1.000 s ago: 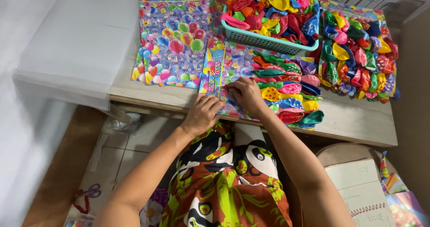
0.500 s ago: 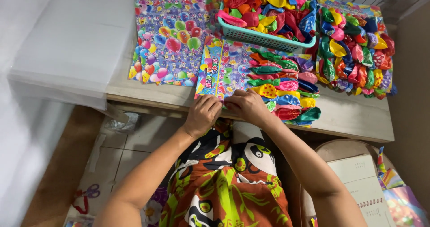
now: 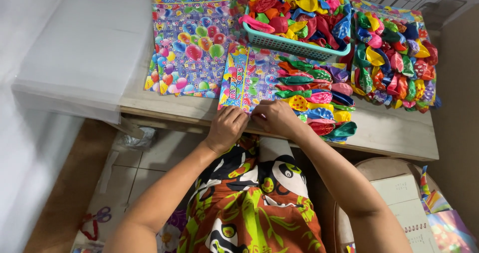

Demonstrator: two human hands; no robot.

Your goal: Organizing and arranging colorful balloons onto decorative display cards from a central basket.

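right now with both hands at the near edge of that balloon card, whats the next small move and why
Probably fix another balloon onto the card. Both the left hand and right hand pinch its near edge, its right half already carries rows of balloons, and its left half looks bare. The basket of loose balloons sits just behind.
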